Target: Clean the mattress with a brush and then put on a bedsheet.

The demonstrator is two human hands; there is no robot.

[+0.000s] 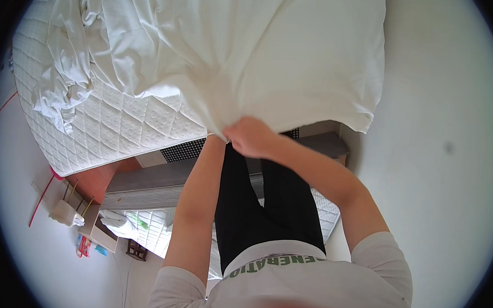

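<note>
A large white fabric cover [309, 65] lies over most of the quilted mattress [135, 114], smooth at the right and creased at the left. My right hand [249, 137] is closed on its near edge, just beside my left wrist [217, 139]. Beyond that wrist, my left hand is hidden under the fabric; a blurred, skin-toned patch shows through it, and the fingers cannot be made out. Folds fan out from this spot. At the far left the cloth is bunched up, leaving the mattress's quilted corner bare.
The grey bed edge [149, 178] and black perforated panel [184, 150] are by my legs. Behind me is another quilted mattress [159, 229] with white cloth. A wooden cabinet [104, 234] and small dark wooden stool [136, 250] stand lower left. A pale wall [437, 101] runs along the right.
</note>
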